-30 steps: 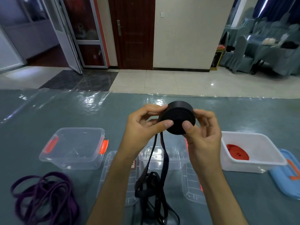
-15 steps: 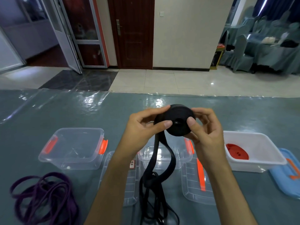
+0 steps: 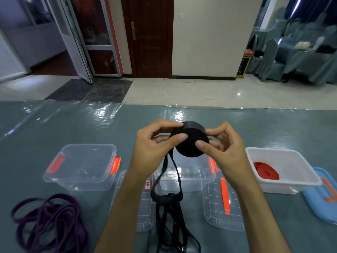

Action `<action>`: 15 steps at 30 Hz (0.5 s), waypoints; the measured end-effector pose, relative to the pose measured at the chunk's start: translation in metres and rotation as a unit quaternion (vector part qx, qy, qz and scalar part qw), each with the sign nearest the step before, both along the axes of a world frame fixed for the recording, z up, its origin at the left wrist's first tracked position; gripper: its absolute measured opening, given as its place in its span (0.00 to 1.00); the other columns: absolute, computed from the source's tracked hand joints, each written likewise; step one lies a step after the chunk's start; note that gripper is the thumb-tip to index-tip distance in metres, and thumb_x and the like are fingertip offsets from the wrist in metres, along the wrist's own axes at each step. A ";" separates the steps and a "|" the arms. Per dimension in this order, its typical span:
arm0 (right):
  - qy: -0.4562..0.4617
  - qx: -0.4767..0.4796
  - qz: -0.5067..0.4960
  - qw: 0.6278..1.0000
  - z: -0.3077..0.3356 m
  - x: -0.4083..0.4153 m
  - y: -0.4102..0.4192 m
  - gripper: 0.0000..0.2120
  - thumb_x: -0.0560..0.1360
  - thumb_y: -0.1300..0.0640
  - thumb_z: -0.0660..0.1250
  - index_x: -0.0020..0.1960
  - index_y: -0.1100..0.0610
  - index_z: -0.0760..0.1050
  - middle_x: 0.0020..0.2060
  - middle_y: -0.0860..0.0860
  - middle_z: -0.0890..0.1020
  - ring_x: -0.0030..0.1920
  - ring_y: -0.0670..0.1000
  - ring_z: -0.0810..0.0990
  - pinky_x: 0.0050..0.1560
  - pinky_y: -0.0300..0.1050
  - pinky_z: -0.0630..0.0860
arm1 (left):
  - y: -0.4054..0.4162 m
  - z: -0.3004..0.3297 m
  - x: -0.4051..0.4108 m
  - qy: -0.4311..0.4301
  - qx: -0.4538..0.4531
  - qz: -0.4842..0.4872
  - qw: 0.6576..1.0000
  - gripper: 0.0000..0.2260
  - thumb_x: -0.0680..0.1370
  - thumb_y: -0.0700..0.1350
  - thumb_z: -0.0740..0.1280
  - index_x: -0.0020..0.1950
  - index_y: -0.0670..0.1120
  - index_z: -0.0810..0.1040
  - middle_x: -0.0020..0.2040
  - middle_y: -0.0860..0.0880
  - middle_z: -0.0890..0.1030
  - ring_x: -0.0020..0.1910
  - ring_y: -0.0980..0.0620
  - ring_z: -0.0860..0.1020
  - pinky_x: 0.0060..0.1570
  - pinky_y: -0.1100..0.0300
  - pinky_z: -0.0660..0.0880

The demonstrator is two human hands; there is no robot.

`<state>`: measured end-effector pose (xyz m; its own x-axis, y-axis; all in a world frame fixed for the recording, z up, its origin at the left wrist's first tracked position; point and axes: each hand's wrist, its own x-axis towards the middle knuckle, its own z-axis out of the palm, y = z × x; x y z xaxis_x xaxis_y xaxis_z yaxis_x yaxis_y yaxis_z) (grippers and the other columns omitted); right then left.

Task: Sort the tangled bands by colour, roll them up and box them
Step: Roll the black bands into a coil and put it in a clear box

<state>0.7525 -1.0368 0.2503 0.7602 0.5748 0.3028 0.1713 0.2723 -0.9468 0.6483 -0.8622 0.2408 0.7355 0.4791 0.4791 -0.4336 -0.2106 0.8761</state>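
Observation:
A thick roll of black band [image 3: 191, 141] is held up above the table between both hands. My left hand [image 3: 155, 148] pinches its left side with thumb and fingers, and my right hand [image 3: 224, 148] pinches its right side. The unrolled black tail [image 3: 171, 203] hangs down from the roll to a loose heap at the table's near edge. A tangle of purple band [image 3: 49, 221] lies at the near left. A red roll [image 3: 267, 170] sits inside the white box [image 3: 291, 185] on the right.
A clear box with orange clips [image 3: 82, 167] stands at the left. Another clear box [image 3: 186, 178] is under my hands, with two clear lids [image 3: 222, 203] lying near it. A blue lid [image 3: 322, 196] lies at the far right. Plastic sheeting covers the grey-green table [image 3: 54, 125].
The roll has turned between my fingers, taking up more of the hanging black band. Both hands shifted their pinch slightly on the roll.

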 end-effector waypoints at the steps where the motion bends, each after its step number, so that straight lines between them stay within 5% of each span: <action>1: -0.011 -0.009 0.008 1.000 0.000 0.001 0.000 0.17 0.67 0.57 0.81 0.50 0.52 0.77 0.50 0.53 0.87 0.50 0.58 0.89 0.48 0.45 0.84 | -0.001 0.000 -0.002 0.000 0.001 0.014 1.000 0.12 0.74 0.46 0.80 0.55 0.57 0.87 0.52 0.52 0.87 0.55 0.50 0.86 0.51 0.61 0.82; 5: -0.105 0.011 -0.019 0.994 0.000 0.001 -0.003 0.20 0.71 0.58 0.79 0.58 0.39 0.83 0.53 0.48 0.87 0.57 0.52 0.86 0.54 0.40 0.82 | 0.002 0.001 -0.005 0.025 -0.005 -0.038 0.999 0.13 0.74 0.47 0.80 0.56 0.57 0.86 0.55 0.52 0.87 0.58 0.50 0.86 0.54 0.60 0.83; 9: -0.066 0.066 -0.034 0.995 -0.006 -0.005 0.005 0.16 0.72 0.59 0.79 0.54 0.41 0.84 0.53 0.52 0.87 0.54 0.53 0.87 0.54 0.41 0.82 | 0.009 0.000 -0.007 0.028 0.013 -0.074 0.997 0.18 0.75 0.44 0.77 0.65 0.53 0.85 0.60 0.50 0.84 0.64 0.45 0.82 0.63 0.54 0.80; 12: -0.020 0.030 0.022 0.999 -0.007 -0.001 0.005 0.12 0.70 0.57 0.80 0.46 0.48 0.78 0.52 0.58 0.87 0.51 0.57 0.89 0.50 0.43 0.83 | 0.011 0.002 -0.009 0.013 0.015 -0.054 0.998 0.14 0.74 0.44 0.79 0.59 0.50 0.87 0.56 0.48 0.86 0.59 0.44 0.85 0.61 0.54 0.82; 15: -0.019 0.008 0.045 0.999 -0.007 0.003 0.003 0.13 0.69 0.53 0.80 0.50 0.47 0.80 0.53 0.55 0.87 0.55 0.60 0.87 0.51 0.46 0.84 | 0.006 0.001 -0.008 -0.002 -0.026 -0.014 1.000 0.11 0.72 0.43 0.81 0.53 0.47 0.88 0.53 0.46 0.88 0.56 0.45 0.87 0.57 0.55 0.83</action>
